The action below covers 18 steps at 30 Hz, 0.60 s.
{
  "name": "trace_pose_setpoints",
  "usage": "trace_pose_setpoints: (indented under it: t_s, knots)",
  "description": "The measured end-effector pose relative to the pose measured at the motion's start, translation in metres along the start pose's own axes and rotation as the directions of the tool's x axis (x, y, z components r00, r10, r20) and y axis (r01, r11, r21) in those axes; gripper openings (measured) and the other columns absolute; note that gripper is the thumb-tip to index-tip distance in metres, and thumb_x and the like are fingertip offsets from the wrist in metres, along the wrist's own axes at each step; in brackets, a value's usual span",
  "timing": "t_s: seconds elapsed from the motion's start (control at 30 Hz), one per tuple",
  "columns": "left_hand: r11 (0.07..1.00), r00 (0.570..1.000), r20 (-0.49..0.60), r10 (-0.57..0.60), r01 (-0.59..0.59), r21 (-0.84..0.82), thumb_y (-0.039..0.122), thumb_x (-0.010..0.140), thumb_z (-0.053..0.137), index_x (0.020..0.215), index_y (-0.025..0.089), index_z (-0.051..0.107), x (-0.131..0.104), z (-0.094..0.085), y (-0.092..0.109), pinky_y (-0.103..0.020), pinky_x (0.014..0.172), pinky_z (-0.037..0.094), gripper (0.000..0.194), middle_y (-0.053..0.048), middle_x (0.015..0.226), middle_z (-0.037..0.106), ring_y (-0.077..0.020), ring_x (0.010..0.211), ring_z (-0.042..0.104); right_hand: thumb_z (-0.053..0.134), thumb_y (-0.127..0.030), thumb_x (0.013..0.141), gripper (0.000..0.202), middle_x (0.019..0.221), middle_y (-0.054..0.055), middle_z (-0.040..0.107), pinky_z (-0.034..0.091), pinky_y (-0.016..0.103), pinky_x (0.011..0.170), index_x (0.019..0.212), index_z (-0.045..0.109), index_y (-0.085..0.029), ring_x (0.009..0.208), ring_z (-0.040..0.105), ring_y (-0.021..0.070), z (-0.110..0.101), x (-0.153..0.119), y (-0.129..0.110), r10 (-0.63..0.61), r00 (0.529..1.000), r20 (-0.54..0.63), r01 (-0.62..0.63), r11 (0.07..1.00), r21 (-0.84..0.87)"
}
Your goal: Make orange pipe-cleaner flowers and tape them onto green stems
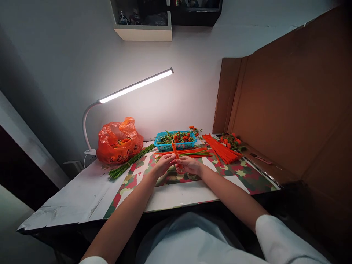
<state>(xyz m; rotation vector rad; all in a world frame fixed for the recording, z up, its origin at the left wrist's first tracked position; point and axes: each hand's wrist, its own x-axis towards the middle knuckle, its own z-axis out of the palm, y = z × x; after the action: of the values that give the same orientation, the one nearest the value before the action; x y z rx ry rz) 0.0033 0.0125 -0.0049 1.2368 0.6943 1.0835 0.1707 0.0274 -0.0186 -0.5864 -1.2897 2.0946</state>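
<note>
My left hand [164,164] and my right hand [189,164] meet over the front middle of the table, both closed on an orange pipe cleaner coil [175,148]. The fuzzy coil stands nearly upright, leaning a little left, and seems wound on a thin stick whose lower end shows below my fingers. Behind my hands lie loose orange and green pipe cleaners [200,152]. Farther back, a blue plastic basket [162,147] holds green stems and orange flower heads. To the right rests a fanned bundle of orange pipe cleaners [223,149].
An orange plastic bag [110,150] with orange pieces inside stands at the left, beside a tied bundle of green pipe cleaners [132,162]. Behind it rises a lit desk lamp [137,86]. More orange flowers [230,140] lie at right, near a tall cardboard wall [286,99].
</note>
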Motion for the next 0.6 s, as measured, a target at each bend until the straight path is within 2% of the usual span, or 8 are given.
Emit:
trace_pose_setpoints:
  t_s: [0.1, 0.27, 0.6]
  knots:
    - [1.000, 1.000, -0.024, 0.014, -0.014, -0.008, 0.039, 0.061, 0.080, 0.071, 0.012, 0.069, 0.0002, 0.0012, 0.0002, -0.026, 0.071, 0.045, 0.031, -0.004, 0.072, 0.065, -0.0125, 0.066, 0.056, 0.086, -0.033, 0.059, 0.039, 0.068, 0.000, 0.066, 0.051, 0.023, 0.060, 0.084, 0.064, -0.013, 0.058, 0.063, 0.0102, 0.0028, -0.0006, -0.0003, 0.005, 1.000, -0.024, -0.005, 1.000, 0.010]
    - [0.998, 0.994, -0.092, 0.061, -0.061, -0.002, 0.038, 0.063, 0.078, 0.064, 0.013, 0.065, 0.0029, 0.0013, -0.0054, -0.026, 0.067, 0.043, 0.028, -0.002, 0.065, 0.061, -0.0121, 0.063, 0.055, 0.083, -0.032, 0.064, 0.032, 0.070, 0.001, 0.066, 0.051, 0.023, 0.062, 0.080, 0.063, -0.013, 0.059, 0.063, 0.0094, 0.0072, -0.0009, 0.0005, -0.001, 0.999, -0.034, 0.001, 1.000, 0.010]
    - [0.998, 0.997, -0.051, 0.057, -0.058, -0.021, 0.040, 0.063, 0.075, 0.066, 0.014, 0.065, 0.0054, -0.0003, -0.0077, -0.024, 0.063, 0.042, 0.028, -0.002, 0.068, 0.062, -0.0112, 0.063, 0.053, 0.082, -0.033, 0.066, 0.032, 0.067, 0.000, 0.065, 0.050, 0.022, 0.060, 0.082, 0.062, -0.013, 0.058, 0.062, 0.0091, 0.0064, 0.0013, 0.0019, -0.010, 0.999, -0.036, 0.009, 1.000, -0.003]
